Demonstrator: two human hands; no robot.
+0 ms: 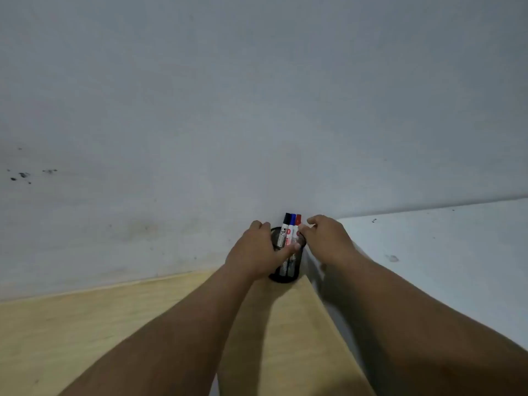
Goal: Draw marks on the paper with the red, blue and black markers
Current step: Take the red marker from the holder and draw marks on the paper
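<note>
A black mesh pen holder [283,277] stands in the far corner of a light wooden table [100,324], against the wall. Three capped markers stand upright in it: a black marker [285,228], a blue marker [292,228] and a red marker [298,224]. My left hand [257,250] wraps around the holder's left side, thumb across its front. My right hand [325,238] is at the holder's right rim, its fingertips pinching the red marker's barrel. No paper is in view.
A grey-white wall [228,110] with dark smudges at the left fills the upper view. A second white wall [443,267] meets it at the right, closing the corner. My forearms stretch across the table's right half.
</note>
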